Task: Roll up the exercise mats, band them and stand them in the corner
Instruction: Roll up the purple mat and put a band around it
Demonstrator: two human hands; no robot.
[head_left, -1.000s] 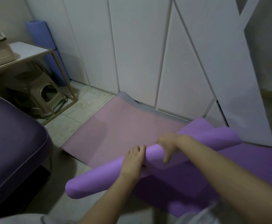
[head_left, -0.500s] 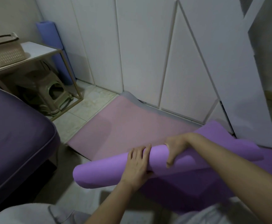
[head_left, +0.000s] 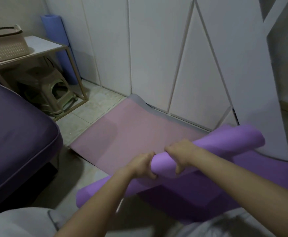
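Both hands grip the half-rolled purple mat (head_left: 162,166) at about 5 o'clock from the view's centre; the left hand (head_left: 142,165) curls its fingers over the roll; the right hand (head_left: 180,154), just beside it toward 2 o'clock, wraps the roll likewise; the roll runs from 7 o'clock up to 2 o'clock; a pink mat (head_left: 131,134) lies flat beyond it, its far edge against white cabinet doors (head_left: 153,57); a blue rolled mat (head_left: 59,47) stands upright in the corner at 10 o'clock, behind a side table (head_left: 42,45) bearing a basket (head_left: 4,47).
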